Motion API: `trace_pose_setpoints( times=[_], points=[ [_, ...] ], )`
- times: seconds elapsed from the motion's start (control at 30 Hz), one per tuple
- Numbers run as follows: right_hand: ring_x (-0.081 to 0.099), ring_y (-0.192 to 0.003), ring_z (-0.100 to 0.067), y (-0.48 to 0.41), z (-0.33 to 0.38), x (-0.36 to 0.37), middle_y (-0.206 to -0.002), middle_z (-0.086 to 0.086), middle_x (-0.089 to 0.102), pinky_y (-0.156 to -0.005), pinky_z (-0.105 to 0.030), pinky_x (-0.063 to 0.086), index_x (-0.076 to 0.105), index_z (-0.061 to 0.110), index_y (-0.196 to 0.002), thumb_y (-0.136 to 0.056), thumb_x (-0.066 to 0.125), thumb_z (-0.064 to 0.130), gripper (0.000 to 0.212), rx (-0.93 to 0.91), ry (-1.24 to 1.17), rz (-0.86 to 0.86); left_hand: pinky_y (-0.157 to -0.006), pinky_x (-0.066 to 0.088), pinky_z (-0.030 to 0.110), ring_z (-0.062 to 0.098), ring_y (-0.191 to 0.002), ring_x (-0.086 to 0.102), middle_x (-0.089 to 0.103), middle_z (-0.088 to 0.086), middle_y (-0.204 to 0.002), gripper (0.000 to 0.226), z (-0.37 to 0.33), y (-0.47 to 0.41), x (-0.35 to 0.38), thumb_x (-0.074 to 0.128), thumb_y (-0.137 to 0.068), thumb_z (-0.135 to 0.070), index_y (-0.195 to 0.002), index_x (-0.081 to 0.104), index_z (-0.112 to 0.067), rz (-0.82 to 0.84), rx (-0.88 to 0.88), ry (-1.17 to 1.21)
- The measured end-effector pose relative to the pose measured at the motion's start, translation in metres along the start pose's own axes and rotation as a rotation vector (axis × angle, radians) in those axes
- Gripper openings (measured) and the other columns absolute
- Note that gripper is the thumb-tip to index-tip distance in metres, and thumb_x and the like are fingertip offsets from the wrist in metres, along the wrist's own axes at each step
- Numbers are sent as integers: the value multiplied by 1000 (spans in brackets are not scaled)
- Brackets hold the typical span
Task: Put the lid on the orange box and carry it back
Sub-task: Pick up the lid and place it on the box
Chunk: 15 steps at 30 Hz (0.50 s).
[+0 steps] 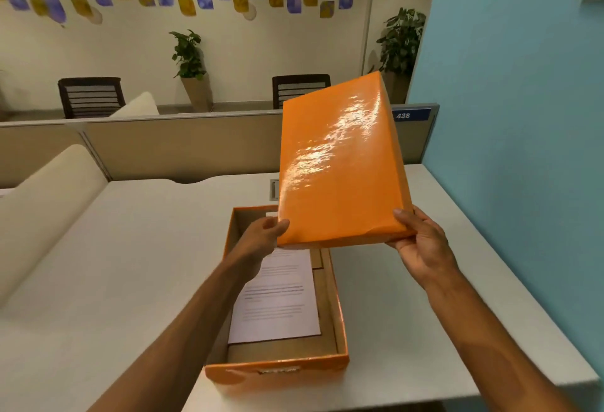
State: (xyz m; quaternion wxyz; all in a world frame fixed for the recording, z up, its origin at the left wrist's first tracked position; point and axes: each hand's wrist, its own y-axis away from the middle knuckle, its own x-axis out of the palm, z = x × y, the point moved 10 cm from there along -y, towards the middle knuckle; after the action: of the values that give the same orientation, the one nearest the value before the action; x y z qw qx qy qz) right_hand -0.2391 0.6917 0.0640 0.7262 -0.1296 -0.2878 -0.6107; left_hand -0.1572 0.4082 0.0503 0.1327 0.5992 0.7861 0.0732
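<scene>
Orange lid (340, 163), glossy top toward me, held in the air above the far end of the orange box (277, 369) and tilted steeply, near edge low, far edge high. The box stands open on the table (98, 264), its long axis running away from me; inside lie a printed sheet (277, 297) and brown card beneath it.

My left hand (264, 235) pinches the lid's near-left corner, thumb closed over the top face, the other fingers hidden under it. My right hand (421, 245) clamps the near-right corner, thumb on top and palm cupped below. Both hands are closed on the lid; neither touches the box.

Step in hand, as I judge it: seating the lid. I would level it first, square its 4 corners to the box rim, then lower it evenly so no wall catches inside the skirt. The sheet lies flat and below the rim, so it should not foul the fit.

Surroundings: a cable port (274, 190) in the table just beyond the box, a partition (183, 146) behind, a blue wall (506, 84) at right. The table around the box is bare, so nothing obstructs the lowering.
</scene>
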Motion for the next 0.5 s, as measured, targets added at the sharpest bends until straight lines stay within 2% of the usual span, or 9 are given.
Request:
trace_pose_setpoints(
  times=[0.13, 0.27, 0.3, 0.4, 0.5],
  points=[
    [63, -114, -37, 15, -30, 20, -128, -11, 64, -87, -51, 56, 56, 21, -130, -79, 74, 15, 54, 58, 21, 37, -89, 56, 44, 27, -105, 66, 64, 7, -126, 49, 19, 13, -42, 65, -92, -35, -134, 53, -11, -92, -27, -22],
    [66, -108, -36, 25, -53, 30, -123, -8, 65, -77, -48, 59, 55, 27, -130, -72, 81, 20, 64, 102, 119, 14, -65, 53, 28, 19, -90, 66, 65, 8, -118, 47, 34, 31, -84, 69, -90, -30, -130, 55, -9, -228, -34, -17],
    [66, -107, -36, 27, -58, 33, -121, -7, 65, -75, -47, 60, 57, 28, -127, -72, 81, 21, 60, 111, 156, 12, -65, 52, 28, 18, -90, 66, 65, 7, -117, 46, 36, 35, -92, 70, -90, -29, -129, 55, -8, -244, -34, -8],
    [64, -104, -29, 33, -67, 38, -119, -4, 64, -69, -40, 59, 58, 29, -123, -77, 79, 25, 50, 92, 383, -10, -80, 52, 36, 26, -101, 63, 64, 3, -110, 47, 41, 47, -113, 72, -88, -26, -128, 57, -8, -283, -40, 2],
    [62, -101, -22, 38, -73, 38, -113, 1, 64, -67, -34, 54, 59, 27, -123, -81, 77, 27, 46, 67, 540, -25, -93, 49, 46, 26, -104, 61, 64, 4, -115, 49, 48, 59, -126, 75, -85, -27, -127, 58, -9, -302, -46, -19]
  ],
)
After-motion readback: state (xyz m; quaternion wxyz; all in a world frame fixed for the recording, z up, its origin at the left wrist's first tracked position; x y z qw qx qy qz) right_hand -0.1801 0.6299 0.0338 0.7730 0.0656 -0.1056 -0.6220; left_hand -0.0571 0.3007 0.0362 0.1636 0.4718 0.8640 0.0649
